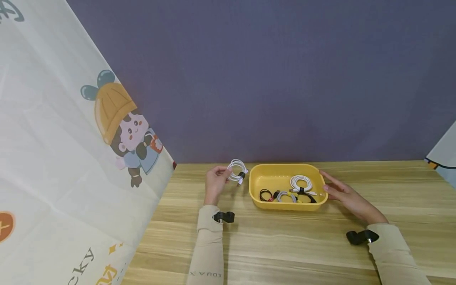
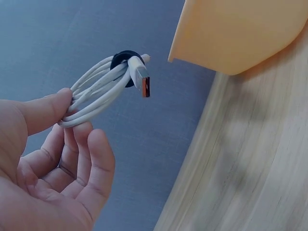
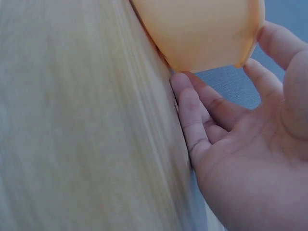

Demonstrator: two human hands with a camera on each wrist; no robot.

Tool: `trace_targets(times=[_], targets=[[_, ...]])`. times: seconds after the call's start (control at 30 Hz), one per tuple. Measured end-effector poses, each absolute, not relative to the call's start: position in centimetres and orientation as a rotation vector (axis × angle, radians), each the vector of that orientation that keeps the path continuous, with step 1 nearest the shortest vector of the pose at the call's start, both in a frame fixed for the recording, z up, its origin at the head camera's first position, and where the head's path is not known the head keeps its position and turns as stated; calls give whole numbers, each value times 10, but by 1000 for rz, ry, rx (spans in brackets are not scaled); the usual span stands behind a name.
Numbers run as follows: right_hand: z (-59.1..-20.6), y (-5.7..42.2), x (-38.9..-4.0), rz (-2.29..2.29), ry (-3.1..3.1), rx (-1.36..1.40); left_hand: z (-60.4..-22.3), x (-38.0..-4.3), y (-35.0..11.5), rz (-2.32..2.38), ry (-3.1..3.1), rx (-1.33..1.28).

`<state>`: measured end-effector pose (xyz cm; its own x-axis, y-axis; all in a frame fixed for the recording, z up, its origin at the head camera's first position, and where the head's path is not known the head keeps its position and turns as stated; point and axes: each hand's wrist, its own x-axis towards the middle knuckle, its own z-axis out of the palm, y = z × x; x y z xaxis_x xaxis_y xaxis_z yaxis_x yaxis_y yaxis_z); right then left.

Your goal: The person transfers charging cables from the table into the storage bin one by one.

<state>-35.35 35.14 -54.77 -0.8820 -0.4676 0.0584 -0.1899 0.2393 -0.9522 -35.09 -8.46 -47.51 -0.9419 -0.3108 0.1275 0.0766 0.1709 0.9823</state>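
Between the thumb and fingers of my left hand (image 1: 215, 183) is a coiled white USB cable (image 1: 236, 171), held just left of the yellow bin. A black tie (image 2: 126, 67) binds the coil, and its USB plug (image 2: 139, 76) with an orange inside points outward. My right hand (image 1: 347, 198) touches the right end of the yellow bin (image 1: 268, 179), thumb and forefinger spread at the rim, the other fingers low near the table. Inside the bin lie a coiled white cable (image 1: 308, 183), a grey cable (image 1: 287, 198), a small black cable (image 1: 261, 194) and another black piece (image 1: 312, 196).
The bin stands on a wood-grain table (image 1: 278, 245), close to its far edge. Behind rises a dark blue-grey panel (image 1: 267, 79). A white printed sheet (image 1: 53, 138) borders the table's left side. A thin black cord (image 1: 445, 167) shows at the far right.
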Motion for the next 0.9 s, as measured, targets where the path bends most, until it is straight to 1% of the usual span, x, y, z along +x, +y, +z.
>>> trace_targets(times=[0.9], targets=[[-544,351,-353,-1660,2295,-576,-470,-349,-59,-1848,-2160,174]])
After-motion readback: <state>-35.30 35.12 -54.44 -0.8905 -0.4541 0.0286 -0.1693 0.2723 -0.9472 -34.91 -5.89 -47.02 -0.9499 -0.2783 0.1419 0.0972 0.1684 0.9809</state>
